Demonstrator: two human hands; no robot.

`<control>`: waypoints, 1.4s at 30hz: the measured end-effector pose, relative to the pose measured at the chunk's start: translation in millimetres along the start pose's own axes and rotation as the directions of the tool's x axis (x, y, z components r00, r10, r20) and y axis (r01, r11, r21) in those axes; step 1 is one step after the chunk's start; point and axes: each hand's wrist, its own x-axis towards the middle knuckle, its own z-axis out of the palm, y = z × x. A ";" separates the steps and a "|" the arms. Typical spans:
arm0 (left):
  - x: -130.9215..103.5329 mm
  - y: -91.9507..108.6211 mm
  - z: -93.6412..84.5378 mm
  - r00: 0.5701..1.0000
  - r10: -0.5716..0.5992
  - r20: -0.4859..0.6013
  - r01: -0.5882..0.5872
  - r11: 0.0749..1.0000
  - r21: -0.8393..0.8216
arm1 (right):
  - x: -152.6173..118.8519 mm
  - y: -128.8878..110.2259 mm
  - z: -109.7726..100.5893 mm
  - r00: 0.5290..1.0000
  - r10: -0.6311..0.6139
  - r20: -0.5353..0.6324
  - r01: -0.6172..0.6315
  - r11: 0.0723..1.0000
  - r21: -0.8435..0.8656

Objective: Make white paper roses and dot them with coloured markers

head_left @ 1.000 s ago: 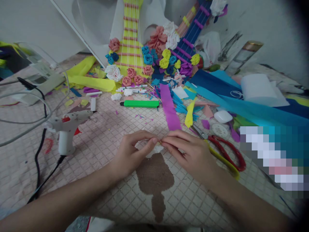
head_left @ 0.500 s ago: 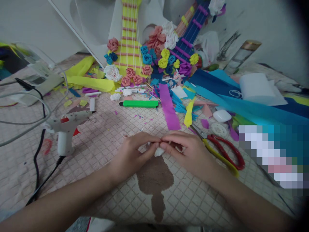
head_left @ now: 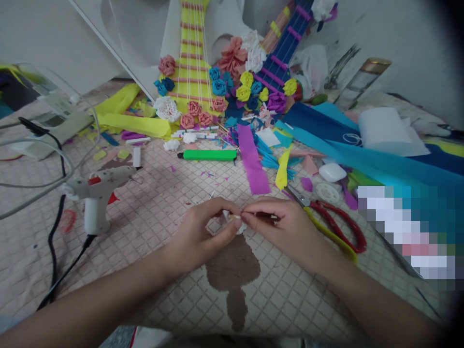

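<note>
Over the middle of the table, my left hand (head_left: 201, 229) and my right hand (head_left: 286, 222) meet at the fingertips. Between them is a small crumpled piece of white paper (head_left: 239, 230), partly hidden by the fingers. My left thumb and forefinger are closed on it. Thumb and forefinger of my right hand pinch at its edge, against the left fingertips. Just right of my right hand lie scissors (head_left: 340, 224) with red and yellow handles. A purple paper strip (head_left: 252, 162) and a green cutter-like tool (head_left: 210, 155) lie beyond the hands.
At left stands a white glue gun (head_left: 96, 198) with its black cord (head_left: 52, 241). Two decorated paper guitars, one yellow (head_left: 192, 89) and one blue (head_left: 286, 53), lean at the back. Paper scraps, blue sheets (head_left: 326, 140) and a white roll (head_left: 384, 133) crowd the right.
My left thumb has dropped a little away from the forefinger, so more of the white paper shows between the fingers. The view has shifted slightly.
</note>
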 end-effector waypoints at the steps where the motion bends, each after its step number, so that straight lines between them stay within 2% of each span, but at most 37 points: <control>1: 0.4 0.3 0.1 1.000 -0.018 -0.001 0.018 1.000 -0.020 | 0.0 -0.3 -0.2 1.000 0.002 -0.003 -0.002 1.000 0.000; 7: 2.2 1.9 1.3 0.998 -0.050 -0.024 0.049 0.996 -0.075 | -0.9 1.0 1.0 0.999 -0.024 -0.024 0.024 1.000 -0.007; 15: 0.0 -1.2 2.1 0.995 0.064 -0.074 -0.058 0.996 0.073 | 1.1 1.9 -0.5 0.999 -0.050 -0.022 0.049 0.999 -0.020; 20: -1.8 -3.4 1.8 0.993 0.078 -0.087 -0.069 0.993 0.097 | 1.7 2.8 -3.4 0.999 -0.049 0.023 0.049 0.998 0.028; 27: -1.8 -2.8 1.5 0.994 0.091 -0.054 -0.087 0.993 0.074 | 3.6 1.1 -11.4 0.988 0.041 0.150 -0.044 0.999 0.021; 34: -1.8 -0.1 -1.1 0.999 0.048 0.016 -0.048 0.998 0.029 | 3.2 2.1 -10.8 0.991 0.068 0.113 -0.067 0.998 -0.009; 38: -0.9 -2.8 -5.7 0.994 0.082 -0.068 -0.077 0.995 0.069 | 5.2 6.7 -11.2 0.988 0.122 0.094 -0.122 0.993 -0.001; 42: -0.7 -1.9 -12.8 0.952 0.206 -0.226 -0.168 0.970 0.175 | 7.9 10.0 -11.9 0.979 0.199 0.045 -0.199 0.980 0.007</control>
